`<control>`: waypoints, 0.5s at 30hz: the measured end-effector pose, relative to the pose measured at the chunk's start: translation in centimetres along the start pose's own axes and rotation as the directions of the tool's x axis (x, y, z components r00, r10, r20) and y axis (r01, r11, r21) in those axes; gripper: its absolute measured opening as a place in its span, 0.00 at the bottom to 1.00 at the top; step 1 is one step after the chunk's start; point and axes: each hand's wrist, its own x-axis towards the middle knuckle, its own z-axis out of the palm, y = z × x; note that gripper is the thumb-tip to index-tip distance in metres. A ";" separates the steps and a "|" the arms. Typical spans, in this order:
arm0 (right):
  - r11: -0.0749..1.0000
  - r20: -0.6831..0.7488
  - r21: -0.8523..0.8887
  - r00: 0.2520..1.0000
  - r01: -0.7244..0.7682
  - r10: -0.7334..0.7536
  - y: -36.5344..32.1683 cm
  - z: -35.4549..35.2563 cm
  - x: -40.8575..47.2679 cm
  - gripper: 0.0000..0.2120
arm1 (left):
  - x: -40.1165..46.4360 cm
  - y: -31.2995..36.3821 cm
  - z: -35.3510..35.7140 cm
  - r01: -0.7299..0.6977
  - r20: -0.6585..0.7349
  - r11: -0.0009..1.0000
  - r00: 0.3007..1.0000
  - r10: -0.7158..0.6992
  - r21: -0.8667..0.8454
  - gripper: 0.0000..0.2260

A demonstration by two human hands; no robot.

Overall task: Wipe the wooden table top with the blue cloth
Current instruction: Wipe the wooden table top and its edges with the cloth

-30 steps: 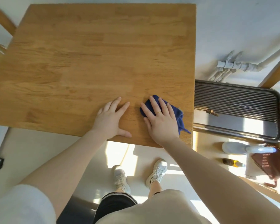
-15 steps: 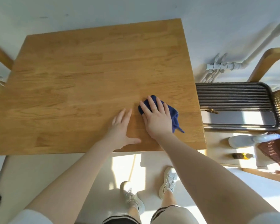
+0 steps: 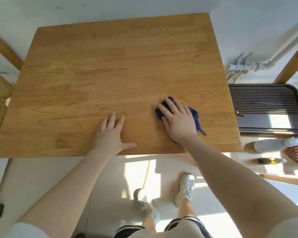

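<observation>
Blue cloth (image 3: 195, 115) lay bunched on the wooden table top (image 3: 110, 74), toward its near right corner, pinned flat beneath the right hand (image 3: 178, 120). That hand's fingers were straight and spread, pointing away and slightly left, palm pressing down on the fabric; a ring (image 3: 176, 111) showed on one finger. A corner of the cloth trailed out past the hand's right side. The right forearm ran in from the lower right across the table's near edge. The left hand (image 3: 113, 135) rested flat on bare wood just left of it, fingers together and extended, thumb splayed right along the near edge, holding nothing.
</observation>
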 end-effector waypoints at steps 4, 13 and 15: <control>0.996 -0.008 -0.055 0.997 -0.072 0.072 -2.3 0.4 -1.8 0.25 | 0.2 -0.1 0.2 -0.057 -0.064 0.988 0.996 0.067 0.144 0.51; 0.988 0.032 -0.051 0.989 0.146 -0.145 -4.5 1.6 -2.6 0.19 | 1.1 -2.6 -0.2 -0.176 -0.094 0.960 0.975 0.200 0.219 0.48; 0.998 0.019 -0.023 0.998 0.061 -0.061 -4.8 1.6 0.5 0.20 | 1.1 -2.4 0.3 -0.171 -0.120 0.951 0.971 0.207 0.259 0.47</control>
